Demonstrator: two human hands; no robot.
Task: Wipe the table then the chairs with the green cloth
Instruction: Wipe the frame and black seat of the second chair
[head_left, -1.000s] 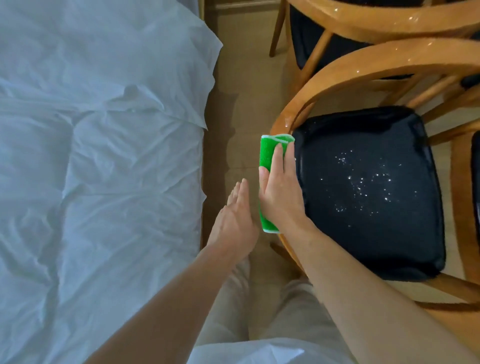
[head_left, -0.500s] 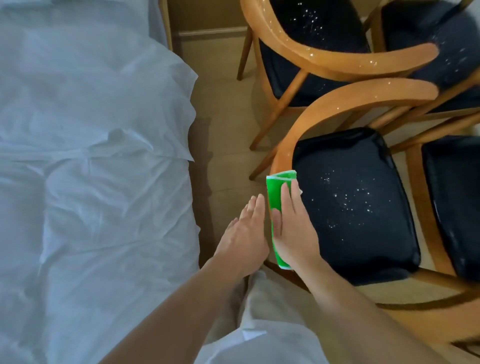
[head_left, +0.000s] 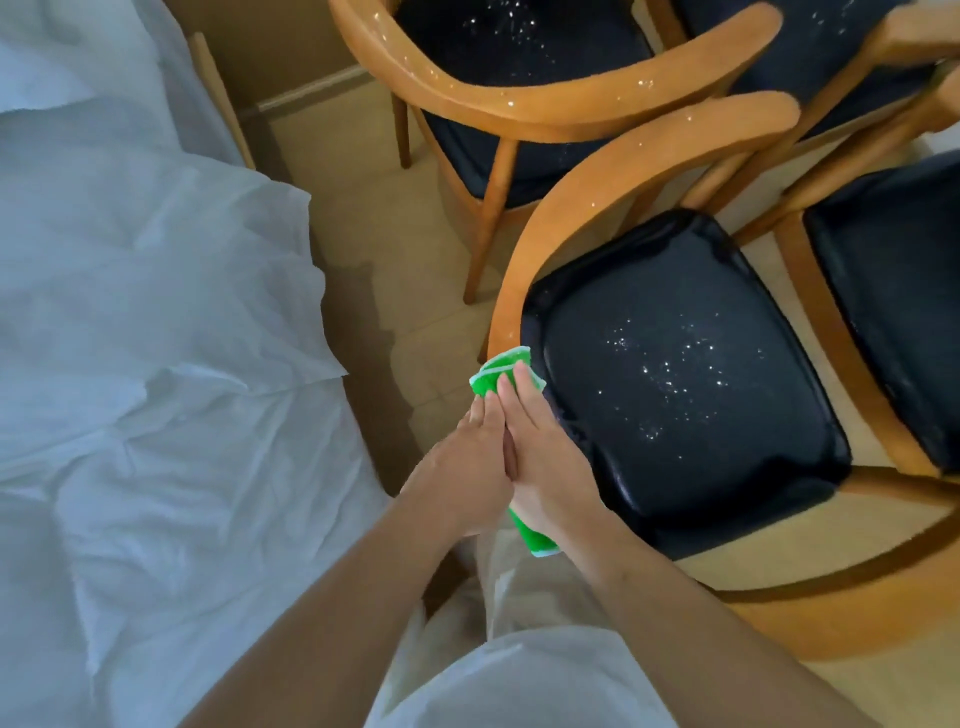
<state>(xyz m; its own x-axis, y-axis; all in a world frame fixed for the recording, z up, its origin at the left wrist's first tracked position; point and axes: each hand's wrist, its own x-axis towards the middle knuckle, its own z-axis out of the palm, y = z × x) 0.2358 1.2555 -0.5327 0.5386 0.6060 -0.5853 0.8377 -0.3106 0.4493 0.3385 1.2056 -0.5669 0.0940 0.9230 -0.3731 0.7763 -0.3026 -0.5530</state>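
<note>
The green cloth (head_left: 497, 376) lies folded over the curved wooden arm of the nearest chair (head_left: 613, 171), beside its black seat (head_left: 675, 374), which is speckled with white bits. My right hand (head_left: 545, 457) presses flat on the cloth; green shows past the fingertips and below the wrist. My left hand (head_left: 462, 467) lies right against the right hand, fingers together and extended, its fingertips touching the cloth's left edge. The table (head_left: 156, 364), draped in a wrinkled white cover, fills the left side.
A second wooden chair (head_left: 519, 104) with a speckled black seat stands behind the near one, and a third chair (head_left: 893, 291) sits to the right. A strip of tan floor (head_left: 374, 218) separates table and chairs. My light trousers (head_left: 519, 665) are at the bottom.
My left hand has closed in until it touches the right hand and the cloth. The head view has shifted, bringing more of the far chairs into view. The cloth stays on the chair arm.
</note>
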